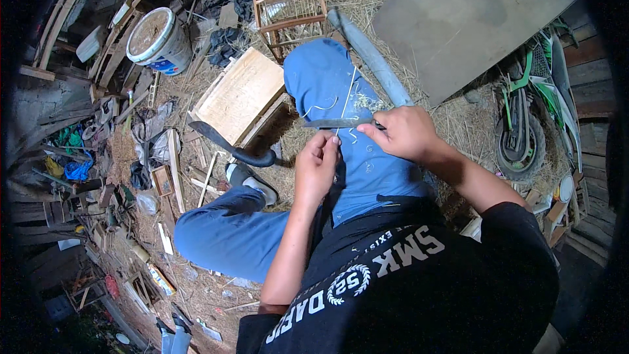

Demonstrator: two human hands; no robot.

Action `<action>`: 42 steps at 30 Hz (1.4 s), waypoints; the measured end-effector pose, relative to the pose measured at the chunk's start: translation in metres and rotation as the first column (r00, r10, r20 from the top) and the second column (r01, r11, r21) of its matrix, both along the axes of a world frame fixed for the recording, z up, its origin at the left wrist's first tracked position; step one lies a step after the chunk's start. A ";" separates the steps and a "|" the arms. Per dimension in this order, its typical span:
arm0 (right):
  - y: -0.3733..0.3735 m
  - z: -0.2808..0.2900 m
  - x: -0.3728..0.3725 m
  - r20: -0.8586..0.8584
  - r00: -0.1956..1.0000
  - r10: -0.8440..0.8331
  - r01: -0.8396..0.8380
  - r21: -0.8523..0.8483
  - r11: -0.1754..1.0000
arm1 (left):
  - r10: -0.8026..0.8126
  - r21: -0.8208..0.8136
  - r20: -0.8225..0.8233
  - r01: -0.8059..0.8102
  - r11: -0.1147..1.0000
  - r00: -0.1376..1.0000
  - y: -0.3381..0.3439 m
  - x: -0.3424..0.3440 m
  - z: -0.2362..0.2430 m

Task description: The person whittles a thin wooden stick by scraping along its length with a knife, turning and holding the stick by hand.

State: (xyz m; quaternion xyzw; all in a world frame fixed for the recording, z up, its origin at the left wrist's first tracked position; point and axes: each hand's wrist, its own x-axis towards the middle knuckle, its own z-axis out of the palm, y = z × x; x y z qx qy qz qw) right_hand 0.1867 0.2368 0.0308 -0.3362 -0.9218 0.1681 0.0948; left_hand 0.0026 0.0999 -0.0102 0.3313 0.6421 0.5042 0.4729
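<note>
My right hand (407,132) is closed round the handle of a knife (334,122), its dark blade pointing left above my thigh. Between the fingertips of my left hand (317,162) is the lower end of a thin pale wooden strip (348,95). The strip runs up and away over my knee and passes the blade, which appears to touch it. Curled pale shavings (367,101) lie on my blue trouser leg.
A wooden box (246,92) stands left of my knee, with a curved dark machete (226,141) at its near side. Beyond are a wire-barred wooden cage (289,10) and a white bucket (152,36). A grey pole (372,59), large board (472,19) and green motorbike (524,111) stand rightward.
</note>
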 end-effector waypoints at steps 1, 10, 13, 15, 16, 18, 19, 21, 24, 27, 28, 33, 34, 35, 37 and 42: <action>-0.001 0.000 0.000 -0.006 1.000 -0.002 0.002 0.020 1.000 | 0.002 0.008 -0.047 -0.002 1.000 0.999 -0.005 -0.001 -0.005; 0.003 -0.012 0.010 -0.040 0.992 -0.116 0.117 0.024 0.993 | -0.004 -0.085 -0.145 -0.008 0.996 0.989 -0.059 -0.003 -0.007; 0.004 -0.012 0.012 -0.040 0.985 -0.168 0.167 -0.026 0.986 | -0.024 -0.096 -0.103 0.014 0.995 0.994 -0.074 -0.004 -0.013; 0.004 -0.013 0.014 -0.047 0.980 -0.195 0.193 -0.053 0.980 | -0.047 -0.104 -0.087 0.037 0.994 0.995 -0.074 -0.004 -0.012; 0.003 -0.016 0.016 -0.060 0.983 -0.171 0.167 -0.069 0.984 | -0.047 -0.100 -0.091 0.038 0.994 0.995 -0.071 -0.005 -0.011; 0.002 -0.016 0.015 -0.074 0.987 -0.143 0.137 -0.082 0.987 | -0.044 -0.085 -0.112 0.034 0.996 0.993 -0.061 -0.004 -0.008; -0.001 -0.012 0.013 -0.063 0.989 -0.131 0.125 -0.086 0.988 | -0.040 -0.085 -0.112 0.031 0.996 0.993 -0.053 -0.002 -0.006; -0.003 -0.005 0.011 -0.051 0.991 -0.120 0.115 -0.090 0.989 | -0.059 -0.025 -0.128 0.057 0.998 0.990 -0.030 0.001 -0.001; -0.002 0.001 0.004 -0.027 0.998 -0.052 0.050 -0.049 0.998 | -0.044 -0.018 -0.139 0.042 0.999 0.989 -0.005 0.002 0.005; -0.001 0.001 0.002 0.002 1.000 -0.014 0.014 -0.014 1.000 | -0.037 -0.011 -0.188 0.035 0.999 0.982 -0.002 0.000 -0.005; -0.001 0.001 0.001 0.001 1.000 -0.018 0.018 0.006 1.000 | 0.001 0.030 -0.197 0.005 1.000 0.980 -0.005 0.001 -0.009; 0.000 -0.005 0.006 0.023 0.997 -0.074 0.073 0.016 0.997 | 0.016 -0.040 -0.197 -0.024 0.999 0.980 -0.028 0.003 -0.005; 0.000 -0.005 0.006 0.007 0.997 -0.082 0.082 0.021 0.996 | 0.023 -0.008 -0.252 -0.026 1.000 0.967 -0.034 0.003 -0.005; 0.000 -0.005 0.006 -0.009 0.996 -0.090 0.091 0.026 0.996 | 0.032 0.024 -0.307 -0.026 0.999 0.951 -0.040 0.003 -0.004; 0.001 -0.006 0.007 -0.003 0.994 -0.105 0.105 0.015 0.994 | -0.020 -0.057 -0.309 0.003 0.998 0.951 -0.052 -0.001 -0.001; 0.006 -0.007 0.009 -0.006 0.984 -0.178 0.178 -0.026 0.984 | -0.058 -0.139 -0.279 0.019 0.990 0.959 -0.087 -0.007 -0.005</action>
